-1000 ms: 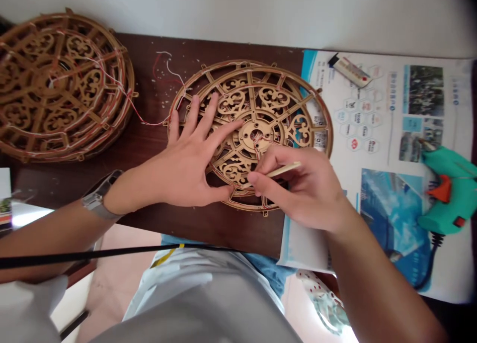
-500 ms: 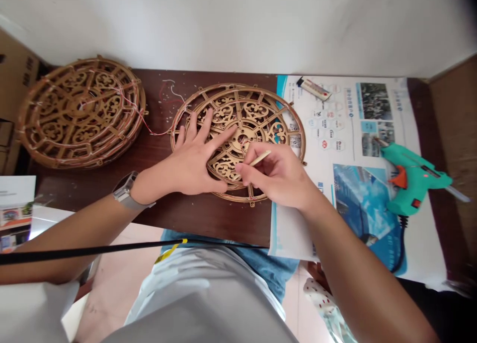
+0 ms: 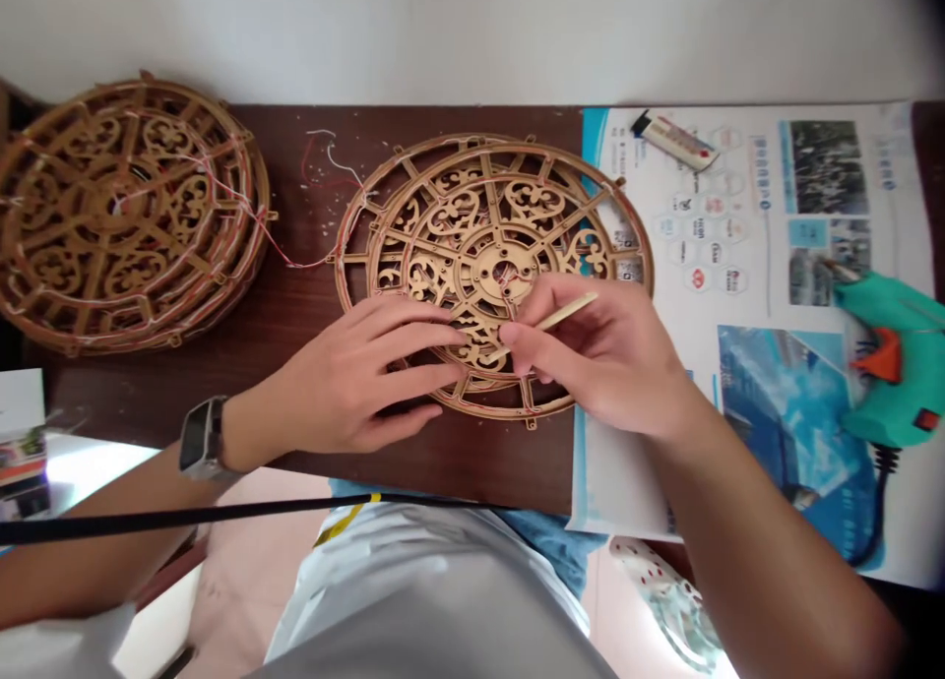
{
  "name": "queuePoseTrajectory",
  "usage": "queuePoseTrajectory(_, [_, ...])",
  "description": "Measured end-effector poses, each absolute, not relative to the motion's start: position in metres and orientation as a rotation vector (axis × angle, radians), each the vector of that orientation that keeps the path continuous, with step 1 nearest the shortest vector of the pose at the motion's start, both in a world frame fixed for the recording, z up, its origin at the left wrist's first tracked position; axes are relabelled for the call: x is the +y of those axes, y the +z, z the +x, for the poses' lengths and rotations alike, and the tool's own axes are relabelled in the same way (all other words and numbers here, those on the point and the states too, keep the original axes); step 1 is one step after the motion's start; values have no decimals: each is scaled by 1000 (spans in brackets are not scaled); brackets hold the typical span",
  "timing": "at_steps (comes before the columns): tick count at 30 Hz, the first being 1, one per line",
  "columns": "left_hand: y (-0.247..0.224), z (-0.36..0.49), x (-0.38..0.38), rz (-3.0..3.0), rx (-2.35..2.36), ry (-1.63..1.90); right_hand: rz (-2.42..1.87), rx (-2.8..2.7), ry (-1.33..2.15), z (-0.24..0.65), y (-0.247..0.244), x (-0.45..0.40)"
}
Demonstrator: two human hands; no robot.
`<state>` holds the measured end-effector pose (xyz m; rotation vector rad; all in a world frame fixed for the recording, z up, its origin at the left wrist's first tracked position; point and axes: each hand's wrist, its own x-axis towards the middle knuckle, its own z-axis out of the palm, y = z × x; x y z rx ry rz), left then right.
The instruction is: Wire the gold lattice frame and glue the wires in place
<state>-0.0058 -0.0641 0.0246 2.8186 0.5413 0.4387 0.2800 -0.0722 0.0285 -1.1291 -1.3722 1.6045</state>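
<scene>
A round openwork frame (image 3: 535,202) with scrollwork and thin red and white wires lies flat at the middle of the dark table. My right hand (image 3: 591,349) pinches a thin pale stick (image 3: 567,312) between thumb and fingers; the stick's lower tip is over the scrollwork near the frame's front. My left hand (image 3: 369,374) lies on the frame's front left part, fingers apart, its fingertips close to the stick's tip. A wire runs from this frame to a stack of similar round frames (image 3: 125,216) at the left.
A printed sheet (image 3: 745,285) covers the table's right side. On it lie a green glue gun (image 3: 897,364) with a dark cord and a small white tube (image 3: 675,140). A pale wall stands behind the table (image 3: 295,403). A black strap (image 3: 184,517) crosses the front.
My left hand has turned and moved from the frame's upper left to its front edge. The stick's tip now shows beyond my right fingers. The view has shifted and come nearer.
</scene>
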Motion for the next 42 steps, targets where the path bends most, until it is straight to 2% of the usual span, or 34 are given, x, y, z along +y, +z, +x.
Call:
queuePoseTrajectory(8, [26,5,-35,2897,297,394,-1117,-1285,1664,281,31,-70])
queuePoseTrajectory(15, [22,11,-35,2700,484,325,-1085,-1158,1702,281,33,-69])
queuePoseTrajectory(21, [38,15,-28,2547,450,303,-1093,-1149,1688,280,31,-69])
queuePoseTrajectory(35, [24,39,-56,2508,699,617,-1043,-771,1748,287,31,-58])
queuePoseTrajectory(42, [41,63,-52,2645,702,352,-1040,-786,1736,286,31,-58])
